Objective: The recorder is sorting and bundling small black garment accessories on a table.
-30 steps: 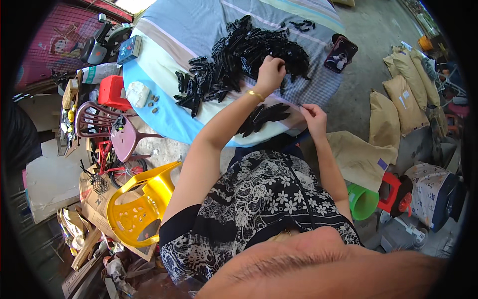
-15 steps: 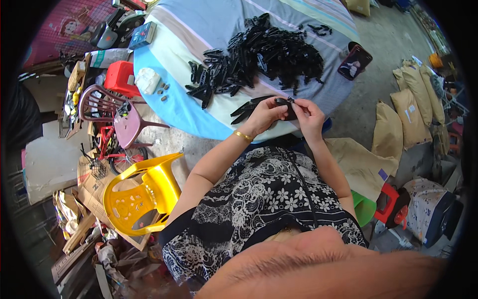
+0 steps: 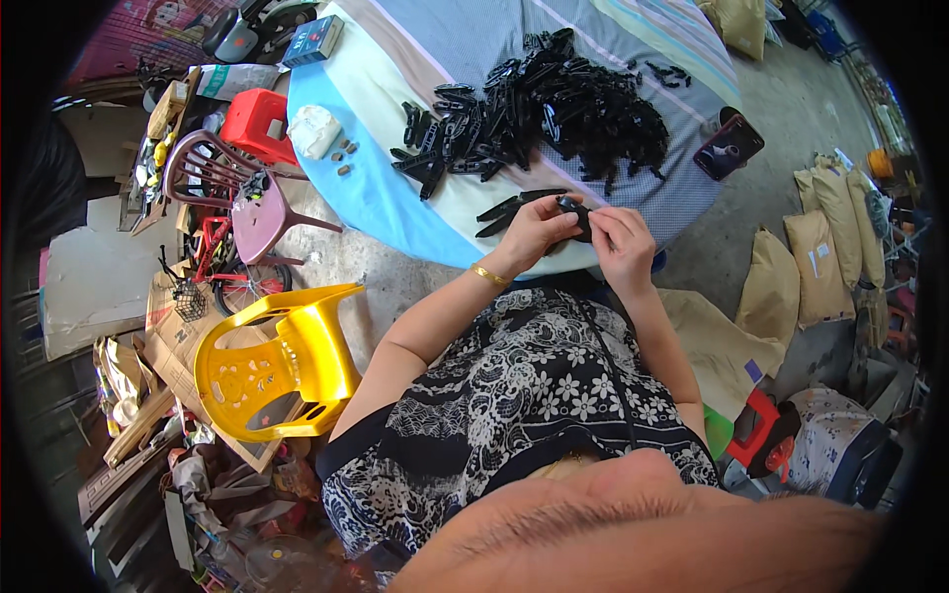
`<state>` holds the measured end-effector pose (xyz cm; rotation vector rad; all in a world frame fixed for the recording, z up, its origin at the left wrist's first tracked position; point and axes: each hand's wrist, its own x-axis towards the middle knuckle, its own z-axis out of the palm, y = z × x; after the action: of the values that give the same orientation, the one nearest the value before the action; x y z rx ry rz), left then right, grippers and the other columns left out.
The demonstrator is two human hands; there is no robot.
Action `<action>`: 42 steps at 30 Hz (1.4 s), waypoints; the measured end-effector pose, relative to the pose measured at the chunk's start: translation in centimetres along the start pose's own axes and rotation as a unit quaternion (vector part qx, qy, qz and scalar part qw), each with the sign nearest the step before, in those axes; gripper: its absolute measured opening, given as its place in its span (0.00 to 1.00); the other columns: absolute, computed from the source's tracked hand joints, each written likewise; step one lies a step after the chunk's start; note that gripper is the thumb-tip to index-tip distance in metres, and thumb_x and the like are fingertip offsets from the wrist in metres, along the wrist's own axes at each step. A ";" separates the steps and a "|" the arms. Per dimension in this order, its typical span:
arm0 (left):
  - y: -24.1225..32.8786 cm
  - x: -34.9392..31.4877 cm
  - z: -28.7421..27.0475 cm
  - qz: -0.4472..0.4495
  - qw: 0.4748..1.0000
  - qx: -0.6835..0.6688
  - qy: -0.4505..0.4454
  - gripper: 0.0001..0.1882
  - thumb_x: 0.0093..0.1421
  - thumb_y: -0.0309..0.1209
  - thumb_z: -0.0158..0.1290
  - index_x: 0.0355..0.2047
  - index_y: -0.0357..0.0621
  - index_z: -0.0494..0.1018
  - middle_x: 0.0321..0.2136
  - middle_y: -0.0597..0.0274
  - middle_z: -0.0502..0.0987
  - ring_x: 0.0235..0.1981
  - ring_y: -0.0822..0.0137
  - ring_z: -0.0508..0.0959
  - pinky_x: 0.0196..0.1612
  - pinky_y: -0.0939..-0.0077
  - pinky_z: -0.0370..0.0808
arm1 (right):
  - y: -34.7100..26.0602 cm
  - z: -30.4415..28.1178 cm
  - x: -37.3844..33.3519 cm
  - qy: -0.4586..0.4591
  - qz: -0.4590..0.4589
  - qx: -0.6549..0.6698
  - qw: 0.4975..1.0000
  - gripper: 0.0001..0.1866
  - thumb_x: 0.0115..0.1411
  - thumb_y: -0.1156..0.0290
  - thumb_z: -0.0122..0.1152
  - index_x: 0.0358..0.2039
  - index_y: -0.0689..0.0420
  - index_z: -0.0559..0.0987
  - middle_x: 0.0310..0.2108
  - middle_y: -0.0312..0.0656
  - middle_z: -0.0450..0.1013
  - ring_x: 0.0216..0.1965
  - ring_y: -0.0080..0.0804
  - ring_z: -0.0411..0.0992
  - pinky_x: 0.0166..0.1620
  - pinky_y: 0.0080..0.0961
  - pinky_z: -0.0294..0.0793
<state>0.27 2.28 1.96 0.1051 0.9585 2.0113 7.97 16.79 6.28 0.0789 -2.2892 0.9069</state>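
Note:
At the near edge of the cloth-covered round table (image 3: pixel 381 222), my left hand (image 3: pixel 535 233) pinches a small glossy black plastic piece (image 3: pixel 575 213), its shape partly covered by the fingers. My right hand (image 3: pixel 625 240) has its thumb and fingertips pressed together at the right side of that piece; whether anything small sits between them I cannot make out. Long black clip-like pieces (image 3: pixel 497 211) lie on the cloth just left of my left hand. Farther back spreads a big heap of black plastic clip-like pieces (image 3: pixel 593 114).
A phone (image 3: pixel 730 145) stands tilted at the table's right. A white bundle (image 3: pixel 313 131), several small brownish pieces (image 3: pixel 345 156) and a blue box (image 3: pixel 313 41) lie on the left. Yellow (image 3: pixel 282 371) and purple (image 3: pixel 262 217) chairs stand left; brown sacks (image 3: pixel 820 262) stand right.
The view has shifted a little, so the table sits farther right. My right hand has moved slightly right and down relative to the left; the black piece stays in my left fingers.

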 end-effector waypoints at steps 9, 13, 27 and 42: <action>-0.7 -0.4 0.2 0.033 0.997 0.066 0.038 0.19 0.56 0.25 0.51 0.49 0.37 0.64 0.37 0.62 0.73 0.37 0.73 0.74 0.41 0.79 0.73 | -0.5 -0.1 -0.4 -0.054 -0.053 -0.074 0.994 0.08 0.43 0.81 0.60 0.27 0.59 0.77 0.29 0.39 0.72 0.31 0.37 0.70 0.33 0.28 0.71; -0.3 -0.4 0.8 0.028 0.995 0.087 0.047 0.16 0.61 0.29 0.45 0.49 0.38 0.64 0.37 0.59 0.74 0.37 0.69 0.75 0.42 0.75 0.74 | -0.3 0.1 -1.2 -0.011 0.206 0.123 0.971 0.06 0.46 0.82 0.60 0.27 0.62 0.77 0.29 0.42 0.73 0.30 0.36 0.72 0.33 0.25 0.71; 1.8 -0.6 0.4 -0.237 0.956 0.154 -0.073 0.17 0.63 0.41 0.42 0.34 0.37 0.68 0.27 0.58 0.75 0.21 0.72 0.75 0.19 0.86 0.71 | -0.6 -1.4 -0.4 -0.118 -0.139 0.000 0.983 0.10 0.37 0.80 0.57 0.25 0.59 0.77 0.29 0.37 0.73 0.33 0.33 0.70 0.33 0.24 0.72; 3.1 -2.8 0.1 -0.194 0.929 0.291 -0.122 0.22 0.55 0.26 0.53 0.50 0.32 0.64 0.37 0.59 0.75 0.34 0.72 0.76 0.38 0.82 0.74 | -0.9 -1.4 -1.2 -0.156 -0.107 0.037 0.981 0.12 0.41 0.77 0.58 0.31 0.61 0.76 0.31 0.40 0.74 0.36 0.36 0.71 0.36 0.23 0.73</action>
<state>-0.10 -0.73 4.82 0.4440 1.2718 1.2727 9.91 16.74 6.86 0.5225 -2.4706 0.9171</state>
